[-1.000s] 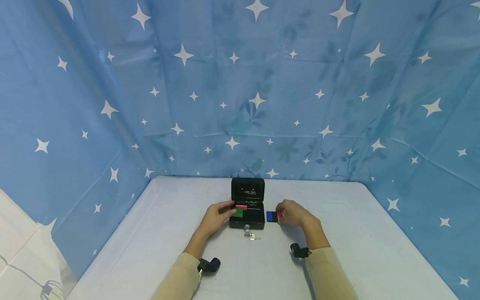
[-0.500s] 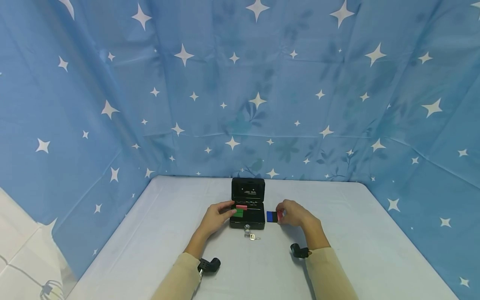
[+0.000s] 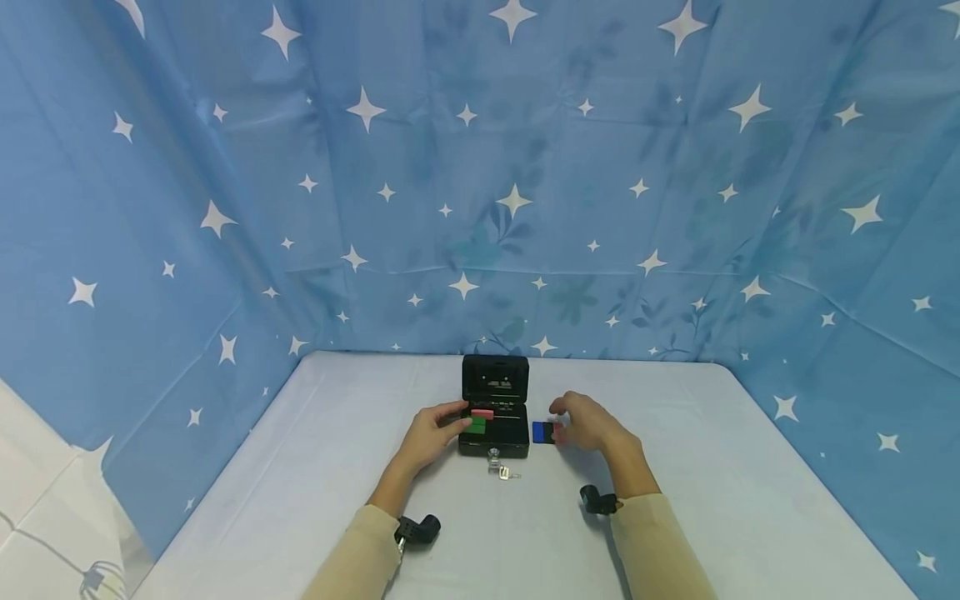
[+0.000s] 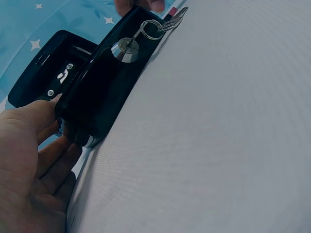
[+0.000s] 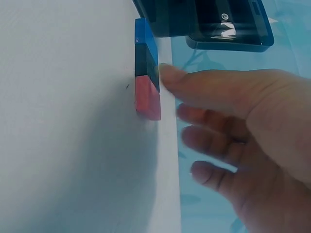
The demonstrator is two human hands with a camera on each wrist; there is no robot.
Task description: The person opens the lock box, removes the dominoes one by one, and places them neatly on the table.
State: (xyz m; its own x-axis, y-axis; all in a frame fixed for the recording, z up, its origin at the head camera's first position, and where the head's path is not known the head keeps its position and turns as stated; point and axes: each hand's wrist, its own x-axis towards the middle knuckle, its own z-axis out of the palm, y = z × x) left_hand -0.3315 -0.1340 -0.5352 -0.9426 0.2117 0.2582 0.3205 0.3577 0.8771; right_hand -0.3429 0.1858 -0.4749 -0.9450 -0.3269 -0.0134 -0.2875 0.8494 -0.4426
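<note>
A black cash box point(image 3: 512, 449) stands with its lid point(image 3: 495, 379) raised. My left hand point(image 3: 429, 437) grips its left wall, thumb on the rim and fingers against the side. Inside, near that thumb, lie green blocks point(image 3: 476, 426) and a red block point(image 3: 482, 414). To the right of the box, a blue block point(image 5: 141, 31), a black block point(image 5: 142, 59) and a red block point(image 5: 147, 97) form a touching row on the table. Over the row's right end hovers my right hand point(image 3: 588, 422), fingers loosely bent and holding nothing; its thumb shows close beside the blocks in the right wrist view.
Keys point(image 3: 506, 473) on a ring hang from the lock point(image 4: 125, 50) at the box front and reach the white tablecloth point(image 3: 510, 542). A blue star-patterned curtain point(image 3: 480, 233) stands behind the table and along both sides.
My right fingers have let go of the red block at the row's end and come slightly apart from it. The left hand and the box have stayed in place.
</note>
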